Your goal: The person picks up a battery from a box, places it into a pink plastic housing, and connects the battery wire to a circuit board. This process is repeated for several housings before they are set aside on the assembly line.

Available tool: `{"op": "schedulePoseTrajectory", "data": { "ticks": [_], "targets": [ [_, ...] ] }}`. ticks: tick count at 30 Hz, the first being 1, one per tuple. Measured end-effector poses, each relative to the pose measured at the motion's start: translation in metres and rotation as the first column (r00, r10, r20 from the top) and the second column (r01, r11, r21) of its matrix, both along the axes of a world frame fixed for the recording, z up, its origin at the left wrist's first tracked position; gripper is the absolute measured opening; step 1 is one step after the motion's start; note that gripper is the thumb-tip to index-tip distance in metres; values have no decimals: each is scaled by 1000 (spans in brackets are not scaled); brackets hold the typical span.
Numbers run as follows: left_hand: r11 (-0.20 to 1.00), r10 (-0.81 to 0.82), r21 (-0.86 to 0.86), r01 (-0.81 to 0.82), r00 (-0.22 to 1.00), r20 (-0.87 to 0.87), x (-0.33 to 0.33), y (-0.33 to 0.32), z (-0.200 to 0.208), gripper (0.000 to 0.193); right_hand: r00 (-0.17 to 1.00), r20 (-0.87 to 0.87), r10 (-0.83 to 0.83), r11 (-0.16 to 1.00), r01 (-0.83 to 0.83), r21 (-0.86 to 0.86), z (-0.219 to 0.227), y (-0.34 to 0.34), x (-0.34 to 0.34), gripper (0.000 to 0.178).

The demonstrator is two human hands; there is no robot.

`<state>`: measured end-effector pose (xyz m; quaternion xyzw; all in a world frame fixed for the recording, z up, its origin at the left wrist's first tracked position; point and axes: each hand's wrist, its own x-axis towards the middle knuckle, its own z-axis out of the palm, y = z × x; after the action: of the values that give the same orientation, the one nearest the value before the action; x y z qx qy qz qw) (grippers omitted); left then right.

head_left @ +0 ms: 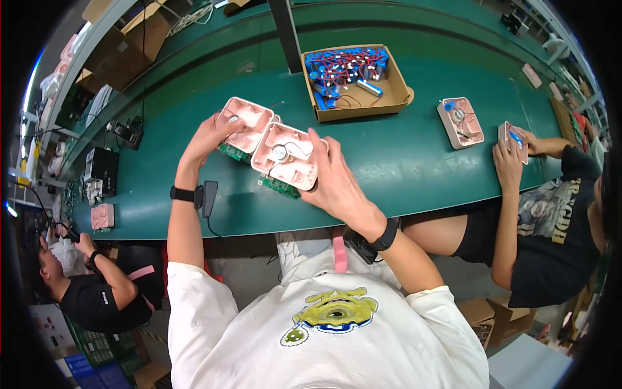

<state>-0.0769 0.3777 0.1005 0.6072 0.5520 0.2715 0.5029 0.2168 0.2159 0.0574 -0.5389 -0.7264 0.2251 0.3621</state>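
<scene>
My left hand [210, 137] is closed on a pink plastic housing [254, 111], its thumb reaching inside the open shell. A green circuit board [234, 152] shows under that housing's near edge. My right hand [337, 178] grips a second pink housing [299, 139] by its right side. Inside this one sits a round silver speaker [279, 153] with thin wires, and another green circuit board [280, 185] sticks out below it. The two housings are side by side, the right one slightly nearer and overlapping the left one's edge. Whether they rest on the table, I cannot tell.
Beyond my hands a cardboard box [395, 104] holds blue cylindrical batteries with red wires. Another pink housing [461, 123] stands to the right, near a co-worker's hands [508, 165] holding one. At the left are a pink housing [102, 216], a black box [101, 172] and another person.
</scene>
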Motion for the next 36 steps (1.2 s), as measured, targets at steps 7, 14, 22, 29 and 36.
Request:
{"op": "schedulePoseTrajectory", "data": {
  "ticks": [7, 14, 22, 29, 36],
  "targets": [
    [975, 215, 92, -202, 965, -154, -1, -11, 3, 75, 996, -23, -86, 983, 88, 158, -5, 3, 17, 115],
    [639, 428, 594, -488, 868, 253, 46, -137, 24, 25, 956, -47, -288, 949, 292, 121, 11, -49, 65, 116],
    [944, -57, 323, 71, 997, -51, 183, -185, -16, 49, 874, 63, -483, 875, 478, 82, -26, -86, 89, 117],
    [911, -62, 388, 138, 977, -202, 211, -166, -49, 64, 834, 294, -466, 884, 456, 108, -16, -103, 87, 100],
    [909, -62, 384, 160, 965, -254, 206, -149, -40, 51, 928, 345, -144, 986, 103, 134, 31, -67, 126, 44]
  ]
}}
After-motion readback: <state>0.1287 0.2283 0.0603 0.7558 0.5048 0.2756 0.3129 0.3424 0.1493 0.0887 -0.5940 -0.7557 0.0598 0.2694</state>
